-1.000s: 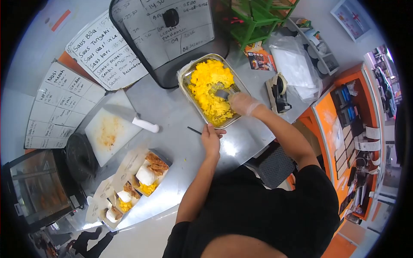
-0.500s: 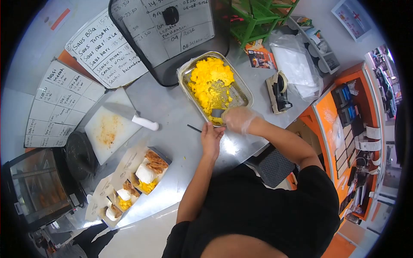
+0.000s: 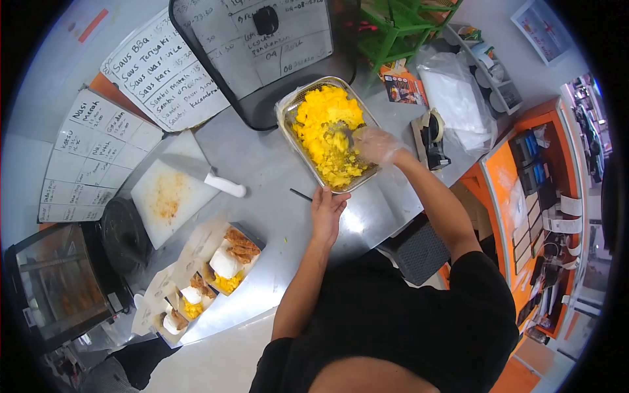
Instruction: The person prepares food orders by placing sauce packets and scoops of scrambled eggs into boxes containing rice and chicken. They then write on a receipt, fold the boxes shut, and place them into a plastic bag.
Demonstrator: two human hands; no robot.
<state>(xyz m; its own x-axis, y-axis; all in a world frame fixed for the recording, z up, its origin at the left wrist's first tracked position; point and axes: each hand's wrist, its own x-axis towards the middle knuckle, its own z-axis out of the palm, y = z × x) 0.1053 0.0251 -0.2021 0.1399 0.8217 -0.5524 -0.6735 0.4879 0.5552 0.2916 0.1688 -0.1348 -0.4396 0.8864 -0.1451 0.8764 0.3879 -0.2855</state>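
Observation:
Yellow scrambled egg (image 3: 327, 114) fills much of a rectangular metal tray (image 3: 368, 110) on the steel counter. At the tray's near edge, my bare left hand (image 3: 326, 213) grips the rim. My right hand (image 3: 378, 146), in a clear plastic glove, is closed round a grey flat-ended utensil (image 3: 349, 136) whose end is in the egg; its exact kind is hard to make out. A thin black stick-like item (image 3: 301, 194) lies beside my left hand. Open food boxes (image 3: 252, 241) with white rice, browned meat and egg stand at the lower left.
A white-handled knife (image 3: 226, 185) rests on a stained white cutting board (image 3: 173, 196). Behind the tray stands a dark-framed board (image 3: 288, 59) with writing. A tape dispenser (image 3: 430, 139) and plastic bags (image 3: 455, 108) lie to the right. Another person's dark clothing shows at lower left.
My right hand has moved up and away from the tray's near corner with the utensil. The egg is pushed about and now covers more of the near end.

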